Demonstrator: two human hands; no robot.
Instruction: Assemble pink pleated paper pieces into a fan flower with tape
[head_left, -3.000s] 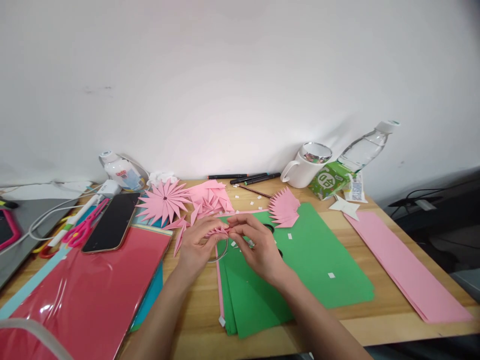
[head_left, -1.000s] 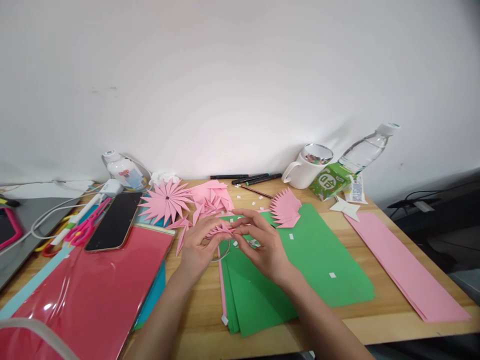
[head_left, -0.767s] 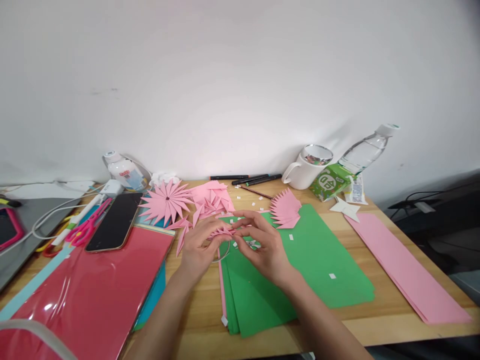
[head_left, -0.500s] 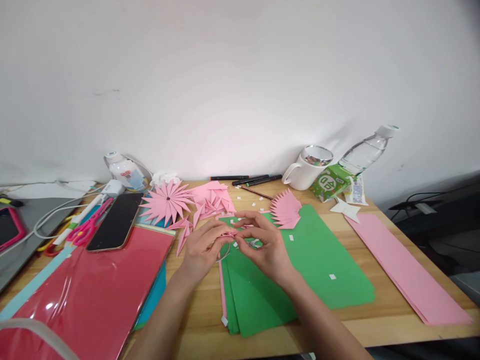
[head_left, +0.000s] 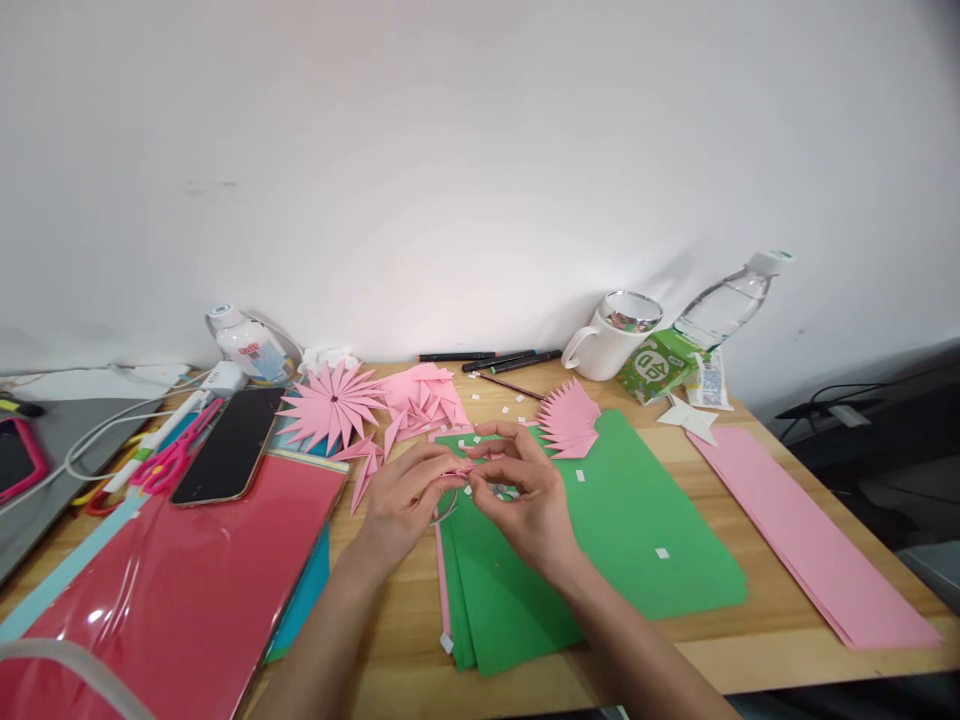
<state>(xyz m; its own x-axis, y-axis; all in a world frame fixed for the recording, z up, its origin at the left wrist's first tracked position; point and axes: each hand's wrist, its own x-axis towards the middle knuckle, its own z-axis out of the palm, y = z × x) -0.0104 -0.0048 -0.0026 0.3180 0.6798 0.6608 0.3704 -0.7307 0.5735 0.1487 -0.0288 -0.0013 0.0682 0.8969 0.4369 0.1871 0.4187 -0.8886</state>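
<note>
Over the left part of the green paper sheets (head_left: 600, 530), my left hand (head_left: 409, 495) and my right hand (head_left: 525, 490) meet, fingers pinched on a small pink folded paper piece (head_left: 455, 470). The fingers cover most of that piece. A pink folded fan (head_left: 570, 420) lies on the sheets beyond my right hand. To the left are a round pink paper star (head_left: 334, 400) and a pile of pink folded pieces (head_left: 427, 400). One loose pink folded piece (head_left: 366, 465) sits beside my left hand. Below the fingers shows part of a ring-like edge, its kind unclear.
A phone (head_left: 229, 445) rests on a red plastic-covered pack (head_left: 195, 570), near pink scissors (head_left: 176, 450). At the back stand a white mug (head_left: 613, 340), a green carton (head_left: 656, 365) and a leaning water bottle (head_left: 727, 300). Pink paper strips (head_left: 810, 540) lie right. Several markers (head_left: 510, 360) line the wall.
The view has shifted very slightly. Both hands stay together on the pink folded piece, with only small finger movement.
</note>
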